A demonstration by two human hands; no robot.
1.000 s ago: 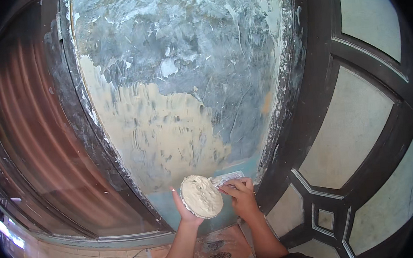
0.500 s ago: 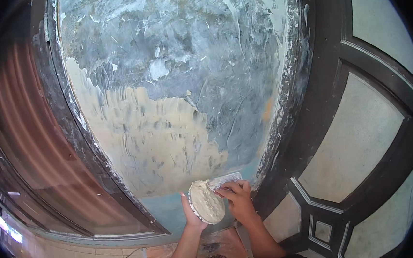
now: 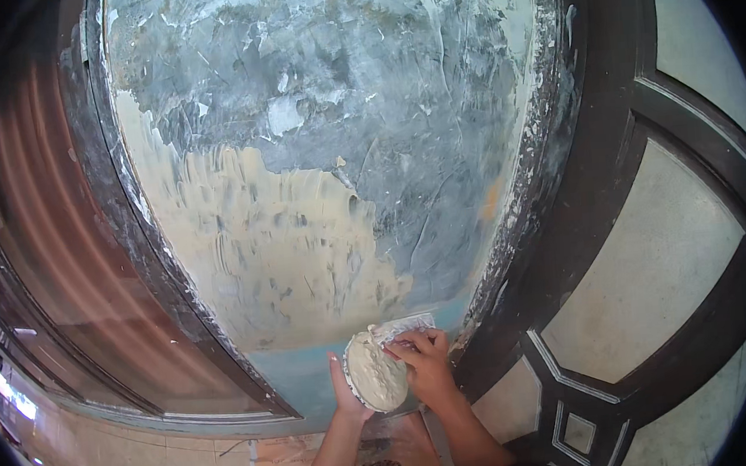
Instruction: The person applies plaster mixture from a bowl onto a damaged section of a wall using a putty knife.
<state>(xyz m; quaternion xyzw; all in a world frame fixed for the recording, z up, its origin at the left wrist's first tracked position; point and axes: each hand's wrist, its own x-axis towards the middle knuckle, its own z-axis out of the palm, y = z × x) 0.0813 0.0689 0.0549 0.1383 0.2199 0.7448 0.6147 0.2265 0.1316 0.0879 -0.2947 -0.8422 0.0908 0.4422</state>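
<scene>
A round container of cream putty [image 3: 375, 375] is held from beneath and along its left side by my left hand [image 3: 347, 393], tilted with its open top toward me. My right hand [image 3: 427, 367] is closed on a flat putty scraper [image 3: 405, 327], whose blade meets the putty at the container's upper right edge. Behind them stands a wall panel [image 3: 326, 79] with rough grey skim and smears of pale paint. A large patch of beige putty [image 3: 260, 242] covers its lower left, and a pale blue band [image 3: 284, 380] runs along the bottom.
A dark framed glass panel with reddish curtain [image 3: 65, 213] is on the left. A dark wooden panelled door [image 3: 630, 265] is on the right. Below are a tiled floor [image 3: 136, 453] and an orange sheet [image 3: 294, 458] at the wall's foot.
The container has moved slightly down and right and is tipped more steeply. My right hand has moved slightly down with the scraper, now overlapping the putty's edge more.
</scene>
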